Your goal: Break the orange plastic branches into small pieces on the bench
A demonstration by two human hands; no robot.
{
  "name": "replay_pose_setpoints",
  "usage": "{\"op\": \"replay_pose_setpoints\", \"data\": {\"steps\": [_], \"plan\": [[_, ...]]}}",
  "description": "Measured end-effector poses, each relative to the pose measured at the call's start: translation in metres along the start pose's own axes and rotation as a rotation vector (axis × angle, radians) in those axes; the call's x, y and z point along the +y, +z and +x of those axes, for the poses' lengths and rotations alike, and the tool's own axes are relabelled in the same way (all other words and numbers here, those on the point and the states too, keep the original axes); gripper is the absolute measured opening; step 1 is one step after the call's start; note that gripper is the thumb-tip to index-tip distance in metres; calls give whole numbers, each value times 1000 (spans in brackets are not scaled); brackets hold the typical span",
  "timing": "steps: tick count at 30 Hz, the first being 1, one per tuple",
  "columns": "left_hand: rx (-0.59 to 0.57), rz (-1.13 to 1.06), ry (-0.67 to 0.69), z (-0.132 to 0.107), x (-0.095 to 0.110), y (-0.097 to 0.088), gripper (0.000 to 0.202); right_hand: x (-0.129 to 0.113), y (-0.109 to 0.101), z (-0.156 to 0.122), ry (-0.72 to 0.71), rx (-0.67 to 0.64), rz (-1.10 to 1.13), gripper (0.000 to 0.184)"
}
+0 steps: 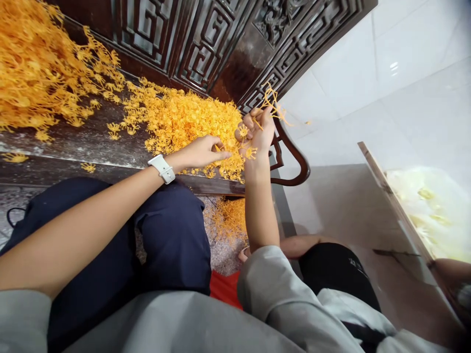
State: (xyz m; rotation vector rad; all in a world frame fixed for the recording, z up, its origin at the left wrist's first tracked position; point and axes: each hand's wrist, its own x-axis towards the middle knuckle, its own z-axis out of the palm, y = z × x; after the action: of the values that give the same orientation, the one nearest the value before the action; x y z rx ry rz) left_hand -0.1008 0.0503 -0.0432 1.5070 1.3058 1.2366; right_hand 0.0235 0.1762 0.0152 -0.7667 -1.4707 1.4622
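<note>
A heap of small orange plastic pieces (184,120) lies on the dark wooden bench seat (91,142). My left hand (200,153), with a white watch on its wrist, reaches over the heap's near edge, fingers pinched at a small orange piece. My right hand (257,132) is raised beside it, fingers closed round a bunch of orange plastic sprue pieces (272,105) that stick out above the fingers.
A larger orange pile (37,68) fills the bench's far left. Carved dark wood back (206,44) stands behind. More orange pieces (231,220) lie on the floor under the bench. White tiled floor (405,78) is right; a board and container of pale pieces (430,206) sit at the right edge.
</note>
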Motion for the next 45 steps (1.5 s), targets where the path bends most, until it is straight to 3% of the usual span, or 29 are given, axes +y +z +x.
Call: {"op": "replay_pose_setpoints", "data": {"steps": [5, 8, 11, 17, 21, 25, 33, 40, 42, 45], "plan": [[1, 29, 58, -9, 6, -10, 45, 3, 0, -22, 34, 44, 125, 64], [-72, 43, 48, -14, 13, -14, 43, 7, -5, -28, 65, 116, 143, 62], [-147, 54, 34, -17, 18, -10, 38, 17, -11, -25, 20, 174, 69, 63], [-172, 38, -101, -16, 18, 0, 41, 44, -27, -3, -61, 318, -41, 67], [-127, 59, -176, -13, 19, 6, 34, 57, -30, 13, -44, 352, -62, 68], [-5, 48, -240, -9, 18, 10, 36, 69, -30, 32, 32, 418, -35, 66], [179, -339, -345, -1, 3, 15, 33, 67, -16, 68, 73, 466, 8, 57], [255, -568, -396, -2, 12, 16, 27, 64, 6, 103, 85, 514, 45, 55], [256, -605, -407, -8, 16, 14, 28, 61, 0, 114, 61, 570, 23, 53], [244, -631, -385, -21, 18, 8, 31, 46, -28, 125, 57, 711, -14, 50]]}}
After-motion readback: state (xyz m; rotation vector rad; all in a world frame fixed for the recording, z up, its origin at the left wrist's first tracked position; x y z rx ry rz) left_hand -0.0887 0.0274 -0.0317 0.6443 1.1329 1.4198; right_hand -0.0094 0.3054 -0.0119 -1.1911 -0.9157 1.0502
